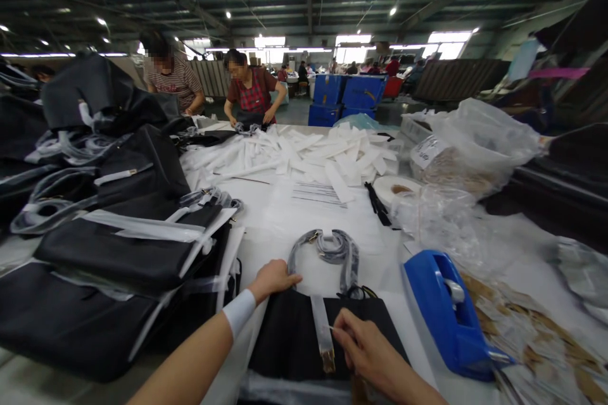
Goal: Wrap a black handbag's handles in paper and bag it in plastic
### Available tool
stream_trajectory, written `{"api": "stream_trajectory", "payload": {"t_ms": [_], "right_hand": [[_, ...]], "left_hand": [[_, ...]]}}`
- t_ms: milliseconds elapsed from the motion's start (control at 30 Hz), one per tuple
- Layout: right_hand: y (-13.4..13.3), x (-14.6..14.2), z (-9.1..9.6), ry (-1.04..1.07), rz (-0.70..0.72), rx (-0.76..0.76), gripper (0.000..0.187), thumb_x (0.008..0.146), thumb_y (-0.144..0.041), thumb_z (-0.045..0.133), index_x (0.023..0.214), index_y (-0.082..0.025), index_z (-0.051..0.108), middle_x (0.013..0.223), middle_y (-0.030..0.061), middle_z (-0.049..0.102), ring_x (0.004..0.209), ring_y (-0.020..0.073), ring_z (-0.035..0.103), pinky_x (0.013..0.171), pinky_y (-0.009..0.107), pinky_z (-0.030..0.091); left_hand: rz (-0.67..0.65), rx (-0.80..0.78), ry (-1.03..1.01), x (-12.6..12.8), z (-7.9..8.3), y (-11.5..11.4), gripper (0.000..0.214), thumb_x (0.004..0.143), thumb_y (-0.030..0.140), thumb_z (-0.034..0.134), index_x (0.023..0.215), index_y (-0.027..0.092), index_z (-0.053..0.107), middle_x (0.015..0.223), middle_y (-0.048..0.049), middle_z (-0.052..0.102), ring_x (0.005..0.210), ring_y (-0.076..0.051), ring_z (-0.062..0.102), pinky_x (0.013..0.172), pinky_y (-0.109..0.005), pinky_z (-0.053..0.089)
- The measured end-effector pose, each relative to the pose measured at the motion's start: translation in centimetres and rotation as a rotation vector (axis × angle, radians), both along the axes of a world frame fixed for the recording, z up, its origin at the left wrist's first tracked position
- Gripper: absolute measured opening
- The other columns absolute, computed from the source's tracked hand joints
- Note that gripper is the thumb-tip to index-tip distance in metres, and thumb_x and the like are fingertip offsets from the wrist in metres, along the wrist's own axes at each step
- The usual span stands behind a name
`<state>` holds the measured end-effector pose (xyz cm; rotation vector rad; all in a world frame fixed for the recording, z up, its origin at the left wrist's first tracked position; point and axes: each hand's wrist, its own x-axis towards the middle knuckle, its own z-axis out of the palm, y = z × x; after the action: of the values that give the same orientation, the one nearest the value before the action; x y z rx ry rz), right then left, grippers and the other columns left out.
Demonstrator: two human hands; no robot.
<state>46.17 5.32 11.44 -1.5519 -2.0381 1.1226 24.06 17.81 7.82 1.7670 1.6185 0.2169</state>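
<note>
Plastic wrap (317, 307): could tear under too hard a tug, and an unpinned bag (280, 335) could skew with it!
Bag: black, flat on the table (266, 234), under both hands.
Tab (323, 332): just left of the right hand's (363, 343) pinch, clasp (327, 362) at its lower end.
Right hand: thumb and finger together on a pale sliver (331, 328).
Left hand (273, 278): by the handle (350, 259); gripping or resting, can't tell.

Your view's bottom edge is cutting off the black bag (285, 329); over it, your right hand (365, 343) is covering part of a thin pale piece (331, 328). Beyond the bag, a label's (429, 150) writing is blurring.
</note>
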Motion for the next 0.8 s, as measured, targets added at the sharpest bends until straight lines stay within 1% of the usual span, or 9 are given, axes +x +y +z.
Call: {"api": "stream_trajectory", "payload": {"t_ms": [100,200,300,367,533,600,667,733,800], "right_hand": [[2.2,-1.0,-1.7,0.026,-0.019,-0.011,0.02,0.091,-0.035,0.038,0.077,-0.025,0.047,0.05,-0.0058,0.048,0.048,0.0141,0.05,0.052,0.025,0.032],[4.4,-1.3,-3.0,0.119,-0.096,-0.058,0.019,0.089,-0.036,0.04,0.076,-0.025,0.047,0.047,-0.0063,0.048,0.046,0.0142,0.05,0.051,0.025,0.034],[6.6,-1.3,-4.1,0.142,-0.27,-0.062,0.019,0.083,-0.038,0.047,0.071,-0.024,0.051,0.045,-0.0048,0.052,0.045,0.0155,0.051,0.051,0.027,0.035],[8.1,-1.6,-4.7,0.127,-0.346,-0.043,0.018,0.078,-0.036,0.051,0.068,-0.022,0.055,0.045,-0.0031,0.053,0.046,0.0167,0.052,0.052,0.028,0.034],[11.1,-4.2,-6.3,0.238,-0.278,-0.081,0.015,0.075,-0.031,0.05,0.072,-0.021,0.06,0.051,-0.0024,0.056,0.049,0.0153,0.052,0.052,0.027,0.034],[11.8,-5.1,-6.8,0.31,-0.242,-0.124,0.015,0.075,-0.032,0.049,0.073,-0.02,0.059,0.054,-0.0026,0.056,0.05,0.0138,0.051,0.051,0.025,0.035],[12.0,-5.4,-7.2,0.37,-0.221,-0.17,0.016,0.074,-0.033,0.049,0.074,-0.019,0.057,0.055,-0.0028,0.055,0.051,0.0122,0.05,0.051,0.024,0.035],[11.7,-5.1,-7.5,0.407,-0.232,-0.207,0.019,0.073,-0.033,0.048,0.081,-0.018,0.056,0.054,-0.0051,0.051,0.049,0.0109,0.047,0.049,0.023,0.034],[11.1,-4.6,-7.5,0.42,-0.271,-0.221,0.024,0.075,-0.034,0.048,0.092,-0.019,0.052,0.05,-0.0095,0.043,0.045,0.0096,0.041,0.046,0.021,0.031]], "left_hand": [[0.016,-0.064,0.0,0.7,-1.8,1.2,0.026,0.051,0.034,0.076,0.059,0.018,0.058,0.07,-0.009,0.065,0.081,-0.032,0.062,0.071,-0.038,0.044],[0.017,-0.1,-0.123,1.1,-2.5,1.4,0.023,0.053,0.024,0.07,0.073,0.016,0.063,0.079,-0.0074,0.067,0.083,-0.027,0.062,0.071,-0.033,0.045],[-0.023,-0.171,-0.365,1.2,-2.1,1.3,0.028,0.06,0.021,0.062,0.087,0.015,0.063,0.084,-0.0039,0.067,0.081,-0.02,0.062,0.069,-0.027,0.046],[-0.058,-0.236,-0.536,1.1,-1.5,1.4,0.032,0.065,0.025,0.06,0.095,0.016,0.061,0.085,-0.0015,0.066,0.078,-0.016,0.061,0.068,-0.024,0.046],[-0.111,-0.392,-0.77,0.4,-0.7,2.3,0.037,0.075,0.036,0.051,0.106,0.017,0.058,0.086,-0.0015,0.064,0.067,-0.01,0.057,0.062,-0.022,0.045],[-0.128,-0.425,-0.781,0.1,-0.9,2.6,0.036,0.072,0.038,0.056,0.099,0.015,0.061,0.082,-0.0013,0.063,0.063,-0.009,0.055,0.06,-0.021,0.043],[-0.146,-0.434,-0.747,-0.2,-1.5,2.8,0.032,0.068,0.042,0.062,0.08,0.013,0.062,0.066,0.0018,0.058,0.054,-0.007,0.046,0.053,-0.02,0.036],[-0.157,-0.415,-0.692,-0.5,-2.0,2.8,0.034,0.067,0.047,0.062,0.062,0.014,0.056,0.053,0.0055,0.047,0.048,-0.006,0.035,0.048,-0.021,0.027],[-0.153,-0.367,-0.63,-0.7,-2.3,2.8,0.036,0.068,0.049,0.059,0.056,0.015,0.05,0.048,0.0073,0.039,0.046,-0.006,0.029,0.047,-0.023,0.021]]}}
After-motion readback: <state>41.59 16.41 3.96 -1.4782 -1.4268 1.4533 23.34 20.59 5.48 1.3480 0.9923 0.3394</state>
